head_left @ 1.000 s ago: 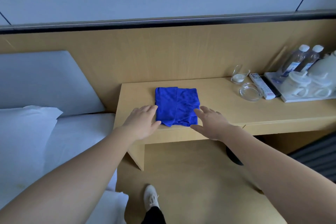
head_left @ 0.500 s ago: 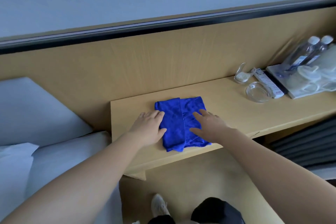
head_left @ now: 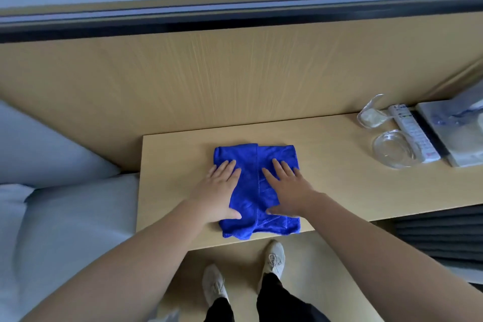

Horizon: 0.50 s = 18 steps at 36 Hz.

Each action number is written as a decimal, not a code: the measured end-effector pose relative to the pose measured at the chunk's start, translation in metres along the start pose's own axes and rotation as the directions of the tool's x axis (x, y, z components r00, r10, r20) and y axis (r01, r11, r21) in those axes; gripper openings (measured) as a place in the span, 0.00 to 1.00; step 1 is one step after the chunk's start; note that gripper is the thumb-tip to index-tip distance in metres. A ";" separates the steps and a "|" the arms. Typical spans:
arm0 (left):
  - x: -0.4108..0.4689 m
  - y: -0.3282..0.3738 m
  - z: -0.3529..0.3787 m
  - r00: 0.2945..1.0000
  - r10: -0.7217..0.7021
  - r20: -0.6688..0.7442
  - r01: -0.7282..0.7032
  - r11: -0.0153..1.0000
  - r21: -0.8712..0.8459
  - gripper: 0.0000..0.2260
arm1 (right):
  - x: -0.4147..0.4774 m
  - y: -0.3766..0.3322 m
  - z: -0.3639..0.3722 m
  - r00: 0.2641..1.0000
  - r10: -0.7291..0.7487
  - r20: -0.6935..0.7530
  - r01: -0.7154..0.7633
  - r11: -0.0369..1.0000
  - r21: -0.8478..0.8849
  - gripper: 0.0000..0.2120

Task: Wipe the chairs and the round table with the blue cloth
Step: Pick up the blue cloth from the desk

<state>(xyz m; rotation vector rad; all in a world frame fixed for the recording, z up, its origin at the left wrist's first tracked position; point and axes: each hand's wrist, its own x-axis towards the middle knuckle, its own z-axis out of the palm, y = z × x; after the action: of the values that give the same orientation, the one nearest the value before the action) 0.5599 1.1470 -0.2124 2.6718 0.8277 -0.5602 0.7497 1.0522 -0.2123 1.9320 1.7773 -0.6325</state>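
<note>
A folded blue cloth (head_left: 254,162) lies on a light wooden desk (head_left: 326,185), near its front edge. My left hand (head_left: 218,191) rests flat on the cloth's left half, fingers spread, thumb across the lower part. On the right half lies my right hand (head_left: 286,188), also flat with fingers apart. Neither hand has closed around the cloth. No chair or round table is in view.
A glass dish (head_left: 393,149), a remote control (head_left: 411,133) and a white tray (head_left: 452,133) sit at the desk's right end. A bed with white pillows (head_left: 39,154) adjoins the desk on the left. My feet (head_left: 274,259) stand on the wooden floor below.
Both hands slid from the cloth's edges onto its top and now press flat on it. The view has moved closer and tilted down over the desk.
</note>
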 end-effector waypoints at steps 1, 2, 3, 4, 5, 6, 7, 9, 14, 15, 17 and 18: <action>0.001 0.001 0.004 1.000 -0.002 0.013 0.002 1.000 0.004 0.49 | 0.001 0.001 0.003 1.000 -0.015 0.012 0.015 1.000 -0.002 0.51; 0.002 0.003 0.007 1.000 -0.005 0.023 0.004 1.000 0.006 0.49 | 0.002 0.001 0.006 1.000 -0.026 0.017 0.026 1.000 0.004 0.51; 0.003 0.004 0.010 1.000 -0.010 0.028 0.009 1.000 0.004 0.49 | 0.002 0.001 0.008 0.999 -0.032 0.015 0.032 0.999 0.018 0.51; 0.004 0.005 0.012 0.999 -0.017 0.028 0.017 1.000 -0.003 0.49 | 0.003 0.002 0.009 0.999 -0.036 0.010 0.036 0.999 0.038 0.51; 0.005 0.005 0.013 0.999 -0.024 0.027 0.024 1.000 -0.010 0.49 | 0.004 0.003 0.010 0.999 -0.039 0.005 0.038 0.997 0.060 0.51; 0.005 0.005 0.013 0.999 -0.026 0.024 0.027 1.000 -0.014 0.49 | 0.004 0.003 0.011 0.999 -0.041 0.003 0.041 0.996 0.082 0.51; 0.006 0.005 0.013 0.999 -0.027 0.022 0.028 1.000 -0.013 0.50 | 0.005 0.004 0.011 0.999 -0.044 0.003 0.043 0.994 0.099 0.51; 0.007 0.006 0.011 0.999 -0.034 0.019 0.034 0.999 -0.012 0.50 | 0.005 0.004 0.010 0.999 -0.041 0.007 0.040 0.993 0.113 0.50; 0.007 0.011 0.007 0.998 -0.060 0.015 0.060 0.998 -0.023 0.49 | 0.004 -0.003 0.009 1.000 -0.012 -0.021 0.013 0.999 0.052 0.46; 0.007 0.012 0.007 0.998 -0.059 0.012 0.059 0.998 -0.022 0.48 | 0.003 -0.004 0.010 0.999 -0.009 -0.033 0.011 0.998 0.055 0.45; 0.006 0.014 0.008 0.999 -0.053 0.006 0.053 0.998 -0.016 0.47 | 0.001 -0.005 0.010 0.998 0.000 -0.066 0.005 0.997 0.074 0.43; 0.006 0.015 0.008 0.999 -0.051 0.004 0.051 0.999 -0.017 0.46 | 0.000 -0.006 0.011 0.996 0.004 -0.086 0.004 0.996 0.089 0.42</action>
<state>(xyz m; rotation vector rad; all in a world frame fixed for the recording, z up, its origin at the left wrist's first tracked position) 0.5707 1.1347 -0.2197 2.6401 0.8981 -0.5679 0.7434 1.0459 -0.2213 2.0472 1.8299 -0.6478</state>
